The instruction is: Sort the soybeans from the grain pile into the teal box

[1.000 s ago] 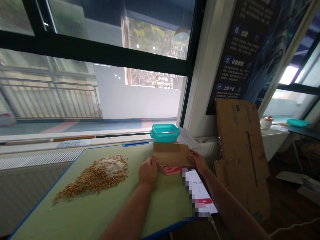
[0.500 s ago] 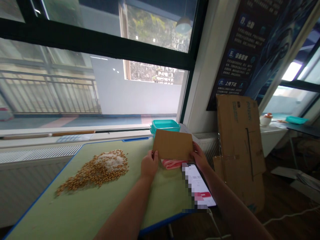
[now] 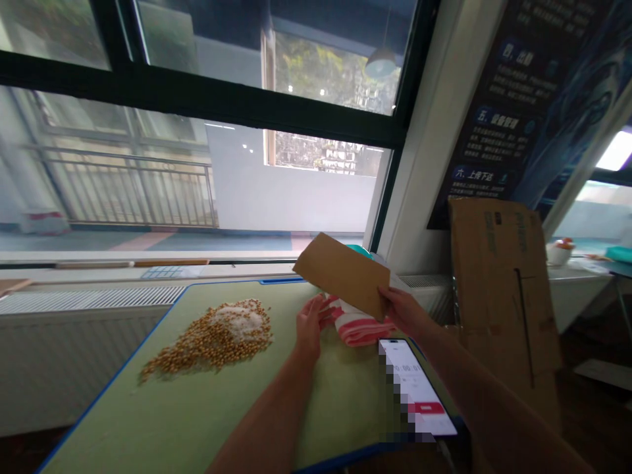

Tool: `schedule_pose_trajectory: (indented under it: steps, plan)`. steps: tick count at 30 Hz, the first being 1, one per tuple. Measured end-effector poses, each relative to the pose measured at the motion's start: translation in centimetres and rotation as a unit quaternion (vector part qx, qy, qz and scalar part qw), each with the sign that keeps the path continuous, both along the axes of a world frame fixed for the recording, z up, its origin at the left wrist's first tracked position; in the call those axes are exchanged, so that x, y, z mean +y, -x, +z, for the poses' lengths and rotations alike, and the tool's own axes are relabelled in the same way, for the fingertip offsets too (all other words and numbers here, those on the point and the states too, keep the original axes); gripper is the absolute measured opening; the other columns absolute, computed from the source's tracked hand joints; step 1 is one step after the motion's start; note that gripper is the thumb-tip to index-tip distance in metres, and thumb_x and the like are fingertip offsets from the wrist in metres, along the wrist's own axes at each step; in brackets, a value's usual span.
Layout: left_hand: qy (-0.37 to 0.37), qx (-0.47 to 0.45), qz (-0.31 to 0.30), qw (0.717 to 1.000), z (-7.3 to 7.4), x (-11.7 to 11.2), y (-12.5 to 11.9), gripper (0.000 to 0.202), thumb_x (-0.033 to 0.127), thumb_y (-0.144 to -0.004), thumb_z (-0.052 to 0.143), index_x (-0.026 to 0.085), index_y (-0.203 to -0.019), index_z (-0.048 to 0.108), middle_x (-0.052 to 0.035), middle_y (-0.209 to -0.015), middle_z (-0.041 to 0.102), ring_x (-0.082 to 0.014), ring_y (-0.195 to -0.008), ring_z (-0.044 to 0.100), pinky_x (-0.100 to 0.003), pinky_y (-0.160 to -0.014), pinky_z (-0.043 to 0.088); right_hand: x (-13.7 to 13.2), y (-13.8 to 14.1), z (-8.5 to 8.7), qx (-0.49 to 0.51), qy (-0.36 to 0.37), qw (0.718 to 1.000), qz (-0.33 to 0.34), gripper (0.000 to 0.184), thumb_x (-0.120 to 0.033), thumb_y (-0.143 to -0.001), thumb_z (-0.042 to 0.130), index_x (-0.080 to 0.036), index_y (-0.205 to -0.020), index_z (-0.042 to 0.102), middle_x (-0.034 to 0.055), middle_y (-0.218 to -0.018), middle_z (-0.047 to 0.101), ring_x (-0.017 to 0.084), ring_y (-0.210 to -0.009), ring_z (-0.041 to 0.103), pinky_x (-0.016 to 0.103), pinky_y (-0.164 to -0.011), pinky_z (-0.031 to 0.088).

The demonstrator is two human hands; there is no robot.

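My right hand (image 3: pixel 402 311) pinches the lower right corner of a flat brown cardboard piece (image 3: pixel 343 273) and holds it tilted above the table. My left hand (image 3: pixel 311 322) lies open with its fingers touching a folded red-and-white striped cloth (image 3: pixel 363 326) on the green table (image 3: pixel 197 408). A pile of tan beans topped with white grains (image 3: pixel 217 339) lies to the left of my left hand. A teal container (image 3: pixel 359 249) is almost wholly hidden behind the cardboard.
A phone (image 3: pixel 417 388) showing a timer lies at the table's near right edge. A large cardboard sheet (image 3: pixel 503 276) leans against the wall to the right. A window and a white sill run behind the table.
My left hand let go of the cardboard and dropped onto the striped cloth. My right hand alone lifted the cardboard higher and tilted it, uncovering more of the cloth.
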State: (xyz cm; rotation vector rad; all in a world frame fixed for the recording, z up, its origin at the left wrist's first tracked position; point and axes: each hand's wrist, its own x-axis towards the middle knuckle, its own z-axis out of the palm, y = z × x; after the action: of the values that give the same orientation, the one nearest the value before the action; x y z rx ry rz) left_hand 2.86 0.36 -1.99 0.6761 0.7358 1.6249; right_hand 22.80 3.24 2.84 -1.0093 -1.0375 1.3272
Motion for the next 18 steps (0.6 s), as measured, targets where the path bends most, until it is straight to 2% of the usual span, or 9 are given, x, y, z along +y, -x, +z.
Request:
schedule_pose_trajectory:
  steps: [3,5,7,9,10,12,15,17,18]
  plan:
    - [0.014,-0.055,-0.039,0.998,0.1,-0.2,-0.4,0.048,0.044,-0.069,0.067,0.011,-0.103,0.060,-0.0143,-0.099,0.067,-0.0218,-0.078,0.065,-0.033,-0.064,0.055,-0.1,3.0,-1.3,-0.045,-0.027,0.998,0.018,0.027,-0.035,-0.071,0.064,-0.016,-0.091,0.064,0.0090,-0.095,0.070,0.025,-0.089,0.064,0.036,-0.074,0.054]
    - [0.051,-0.027,-0.050,0.997,0.0,-0.3,-0.7,0.038,0.035,-0.064,0.073,0.010,-0.092,0.065,-0.0138,-0.098,0.067,-0.0226,-0.080,0.065,-0.032,-0.062,0.055,0.2,4.3,-2.0,-0.091,-0.044,0.994,0.047,0.030,-0.038,-0.072,0.063,-0.018,-0.093,0.063,0.0079,-0.096,0.070,0.024,-0.088,0.065,0.036,-0.073,0.054]
    - [0.079,-0.001,-0.050,0.996,-0.2,-0.2,-0.9,0.026,0.025,-0.060,0.074,0.009,-0.080,0.067,-0.0126,-0.093,0.068,-0.0221,-0.078,0.064,-0.030,-0.059,0.055,1.2,4.7,-1.9,-0.206,-0.070,0.975,0.047,0.031,-0.042,-0.077,0.055,-0.017,-0.094,0.063,0.0081,-0.094,0.070,0.023,-0.084,0.066,0.035,-0.070,0.054]
    - [0.088,-0.015,-0.037,0.995,-0.5,0.1,-0.7,0.019,0.020,-0.059,0.070,0.010,-0.075,0.066,-0.0099,-0.087,0.068,-0.0210,-0.076,0.063,-0.029,-0.056,0.054,3.0,4.4,-0.7,-0.379,-0.108,0.919,-0.025,0.036,-0.041,-0.084,0.041,-0.015,-0.094,0.064,0.0095,-0.088,0.070,0.022,-0.077,0.066,0.035,-0.066,0.054]
    - [0.092,-0.030,-0.030,0.995,-0.6,0.3,-0.6,0.018,0.018,-0.058,0.068,0.011,-0.074,0.066,-0.0086,-0.085,0.068,-0.0204,-0.075,0.063,-0.028,-0.056,0.053,4.1,4.0,0.2,-0.472,-0.138,0.867,-0.082,0.038,-0.038,-0.086,0.036,-0.015,-0.094,0.064,0.0098,-0.086,0.070,0.022,-0.075,0.065,0.035,-0.066,0.053]
    - [0.104,-0.052,-0.015,0.993,-0.9,0.7,-0.2,0.019,0.014,-0.055,0.063,0.012,-0.074,0.064,-0.0063,-0.081,0.067,-0.0196,-0.075,0.063,-0.027,-0.058,0.052,6.7,3.0,2.1,-0.536,-0.172,0.816,-0.128,0.034,-0.027,-0.080,0.043,-0.013,-0.103,0.063,0.0126,-0.099,0.068,0.026,-0.091,0.062,0.040,-0.080,0.049]
    - [0.105,-0.060,-0.013,0.993,-1.2,1.0,0.1,0.025,0.013,-0.053,0.055,0.013,-0.077,0.063,-0.0062,-0.081,0.068,-0.0207,-0.076,0.064,-0.029,-0.062,0.051,10.1,1.7,3.9,-0.600,-0.232,0.757,-0.115,0.054,-0.010,-0.068,0.050,-0.014,-0.122,0.054,0.0115,-0.133,0.050,0.027,-0.123,0.041,0.038,-0.104,0.029]
    - [0.090,-0.047,-0.027,0.994,-1.5,1.0,0.1,0.029,0.014,-0.052,0.053,0.012,-0.080,0.063,-0.0077,-0.081,0.068,-0.0224,-0.076,0.065,-0.030,-0.062,0.051,11.8,1.3,4.0,-0.681,-0.252,0.683,-0.078,0.062,-0.005,-0.065,0.051,-0.015,-0.126,0.051,0.0103,-0.137,0.045,0.025,-0.128,0.035,0.038,-0.107,0.022]
    - [0.084,-0.037,-0.031,0.995,-1.6,1.0,0.1,0.031,0.015,-0.052,0.053,0.012,-0.081,0.063,-0.0084,-0.080,0.068,-0.0232,-0.076,0.065,-0.031,-0.062,0.051,12.5,1.2,3.8,-0.716,-0.253,0.648,-0.060,0.059,-0.004,-0.066,0.050,-0.016,-0.124,0.054,0.0104,-0.133,0.049,0.025,-0.125,0.039,0.039,-0.106,0.023]
